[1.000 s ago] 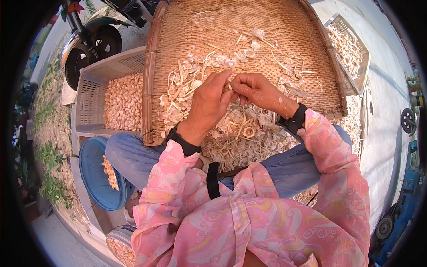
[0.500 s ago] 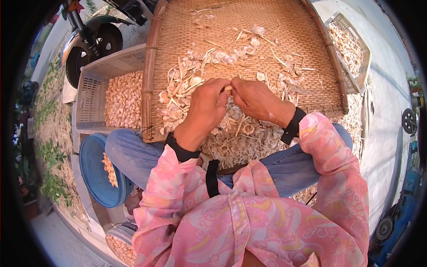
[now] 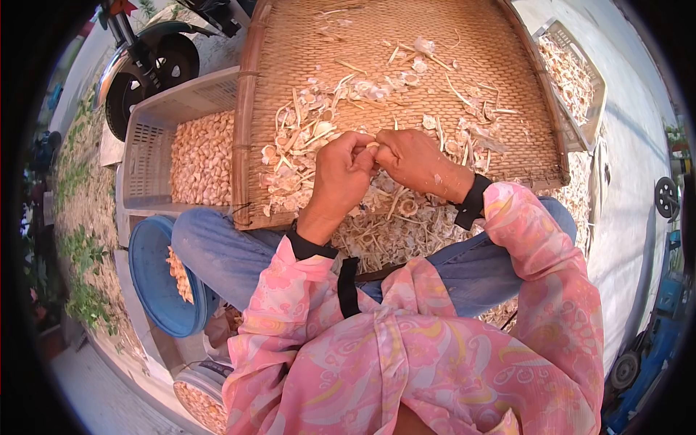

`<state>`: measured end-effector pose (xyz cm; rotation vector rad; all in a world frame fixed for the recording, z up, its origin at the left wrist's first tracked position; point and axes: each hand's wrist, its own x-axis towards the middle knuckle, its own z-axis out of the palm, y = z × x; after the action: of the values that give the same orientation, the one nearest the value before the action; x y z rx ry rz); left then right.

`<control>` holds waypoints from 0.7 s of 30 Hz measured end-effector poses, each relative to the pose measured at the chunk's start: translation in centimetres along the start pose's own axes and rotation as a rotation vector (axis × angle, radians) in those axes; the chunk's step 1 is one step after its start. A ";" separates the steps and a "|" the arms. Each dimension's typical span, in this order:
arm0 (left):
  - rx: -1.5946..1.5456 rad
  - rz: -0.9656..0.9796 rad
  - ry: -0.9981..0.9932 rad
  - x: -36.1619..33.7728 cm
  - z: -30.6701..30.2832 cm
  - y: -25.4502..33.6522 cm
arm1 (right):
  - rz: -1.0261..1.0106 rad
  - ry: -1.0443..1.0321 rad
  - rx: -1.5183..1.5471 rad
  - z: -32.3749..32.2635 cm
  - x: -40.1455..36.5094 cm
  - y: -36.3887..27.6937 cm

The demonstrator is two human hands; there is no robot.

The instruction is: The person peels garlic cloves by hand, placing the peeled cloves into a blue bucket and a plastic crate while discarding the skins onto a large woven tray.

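Over tray, left hand and right hand pinch pale, likely-garlic clove.

Bare tray beyond husk heap

I'm going over the head view & I'm not reading any txt, label, brand, no. or sign anywhere. I'm checking the likely spots: the black wristbands by the left hand & right hand are showing plain, and so is the garlic clove pinched betw. them. The woven tray, grey crate, blue basin & scooter at top left are all showing bare surfaces. The far edges of the pic are coming through too blurred & dark for me to make out any lettering.
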<state>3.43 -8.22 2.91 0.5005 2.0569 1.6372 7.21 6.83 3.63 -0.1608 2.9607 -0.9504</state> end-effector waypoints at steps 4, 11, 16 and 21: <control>-0.099 -0.062 -0.007 0.0 -0.3 0.5 | -0.004 -0.080 -0.095 -0.1 0.0 -0.4; -0.357 -0.157 -0.078 0.0 -1.4 1.1 | -0.099 -0.052 0.012 -1.2 -0.2 0.0; -0.323 -0.085 -0.074 -0.4 -1.5 1.3 | -0.156 -0.017 0.079 -1.5 -0.4 -0.1; -0.358 -0.029 -0.131 -1.3 -1.6 2.3 | -0.170 -0.016 0.427 -1.5 -0.8 0.1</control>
<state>3.57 -9.72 5.60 0.4356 1.6225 1.8493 7.90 7.81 4.78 -0.4069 2.6808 -1.5623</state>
